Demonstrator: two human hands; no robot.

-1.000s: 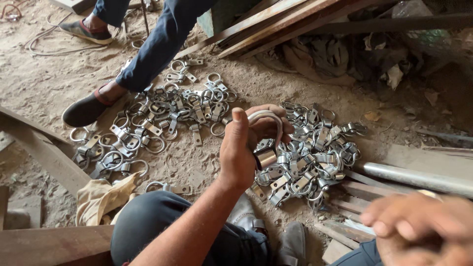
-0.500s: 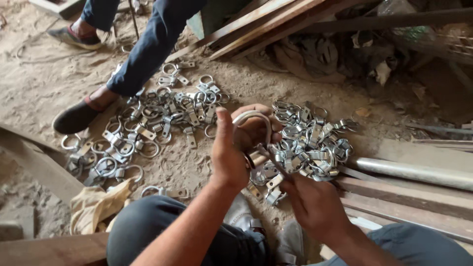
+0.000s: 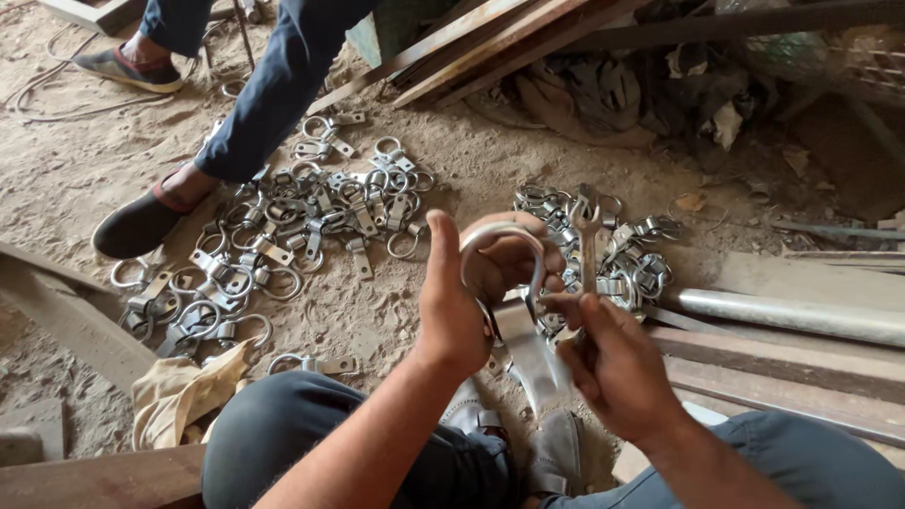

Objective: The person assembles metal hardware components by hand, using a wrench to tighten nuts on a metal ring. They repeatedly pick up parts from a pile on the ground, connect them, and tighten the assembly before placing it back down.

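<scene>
- The left hand (image 3: 462, 302) is closed around a metal clamp ring (image 3: 504, 247), a curved silvery band with a flat tab hanging below it. The thumb stands up along the near side of the ring while the other fingers (image 3: 514, 259) curl behind and through the loop, so the ring is gripped firmly between them.
- The ring sits in front of the person's knees, raised above the sandy ground, between the two heaps of like parts.
- The right hand (image 3: 613, 363) is closed on the lower shaft of a small open-ended spanner (image 3: 586, 240). The fingers wrap the handle tightly, with the thumb tip pressed close to the ring's flat tab; the spanner's head points upward, just beside the ring's right edge.
- Whether the spanner's head touches the ring cannot be told.
- A pile of clamp rings (image 3: 622, 250) lies on the ground right behind the spanner, and a wider scatter of rings (image 3: 283, 245) spreads to the left.
- A metal pipe (image 3: 792, 316) lies on wooden planks (image 3: 782, 377) at the right.
- Another person's leg in blue trousers (image 3: 273, 85) and a dark shoe (image 3: 141, 221) stand at the edge of the left scatter.
- A crumpled tan cloth (image 3: 184, 396) lies near the person's left knee.
</scene>
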